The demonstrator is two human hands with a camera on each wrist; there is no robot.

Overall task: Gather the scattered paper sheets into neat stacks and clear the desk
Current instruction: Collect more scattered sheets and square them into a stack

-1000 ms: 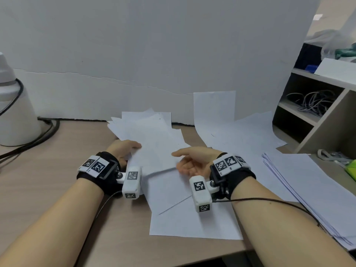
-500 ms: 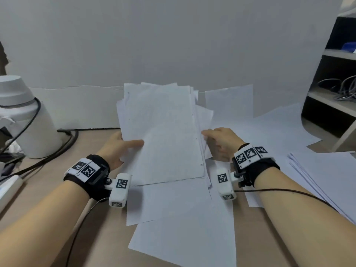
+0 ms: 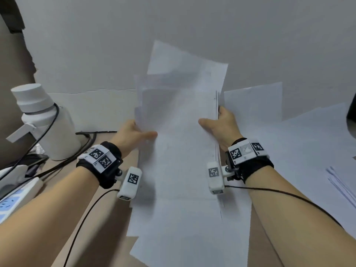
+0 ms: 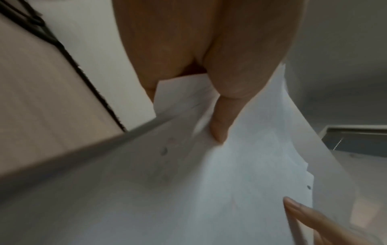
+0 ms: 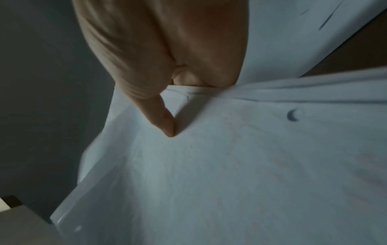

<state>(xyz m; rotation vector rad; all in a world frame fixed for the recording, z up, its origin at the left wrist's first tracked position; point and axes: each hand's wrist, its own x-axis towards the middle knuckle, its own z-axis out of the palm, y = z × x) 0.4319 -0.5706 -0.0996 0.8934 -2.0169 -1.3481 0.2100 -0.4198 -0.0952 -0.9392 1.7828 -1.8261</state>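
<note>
We see the wooden desk (image 3: pixel 107 224) running along a pale wall, with loose sheets (image 3: pixel 300 143) spread over its right side and more sheets (image 3: pixel 192 237) lying flat near its front edge. Above these we find the bundle of papers (image 3: pixel 179 132), raised on end between both hands, its lower edge down among the flat sheets and its top edges fanned unevenly against the wall. At the left stands a white bottle (image 3: pixel 46 120) with black cables (image 3: pixel 63 160) looped round it and a power strip (image 3: pixel 15 195) just in front. A tidier pile of paper (image 3: pixel 341 182) sits at the far right edge. The left hand (image 3: pixel 133 134) clamps the bundle's left edge, thumb laid across the front and fingers behind. The right hand (image 3: pixel 221 126) clamps the right edge the same way, thumb pressed on the front sheet. In the wrist views we see each thumb (image 4: pixel 222 119) flat on paper, and small punched holes (image 5: pixel 294 115) near the margin.
</note>
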